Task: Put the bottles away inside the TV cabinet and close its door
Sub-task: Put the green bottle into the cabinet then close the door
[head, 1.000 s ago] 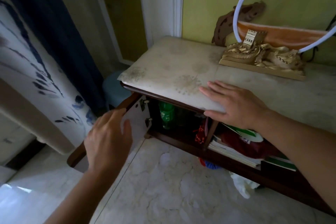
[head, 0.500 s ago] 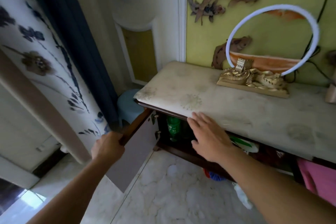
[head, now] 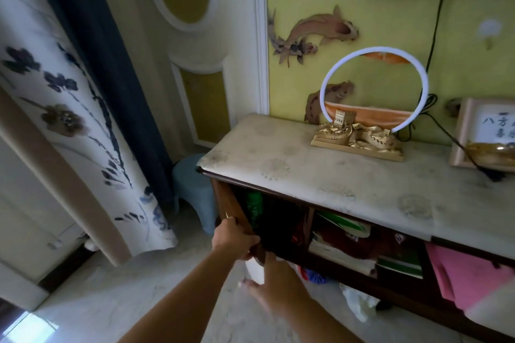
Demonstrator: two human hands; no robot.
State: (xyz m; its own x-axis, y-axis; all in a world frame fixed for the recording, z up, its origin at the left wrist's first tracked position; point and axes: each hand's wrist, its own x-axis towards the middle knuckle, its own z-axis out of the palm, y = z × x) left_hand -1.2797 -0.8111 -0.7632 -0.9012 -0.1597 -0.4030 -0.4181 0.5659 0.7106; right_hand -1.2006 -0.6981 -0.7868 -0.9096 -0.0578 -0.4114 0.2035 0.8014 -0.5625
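Observation:
A low dark-wood TV cabinet with a pale marble top stands against the yellow wall. Its left door hangs partly open, swung well in toward the frame. My left hand is closed around the door's free edge. A green bottle stands upright inside the dark left compartment, just behind the door. My right hand, blurred and with fingers spread, hovers low in front of the cabinet, holding nothing.
A blue plastic stool sits left of the cabinet beside a floral curtain. A gold ornament with a white ring and a framed picture stand on top. Books, pink cloth and a white bag fill the right side.
My left hand has swung the door from wide open to nearly shut. My right hand has left the cabinet top and dropped in front of the cabinet. The camera has pulled back.

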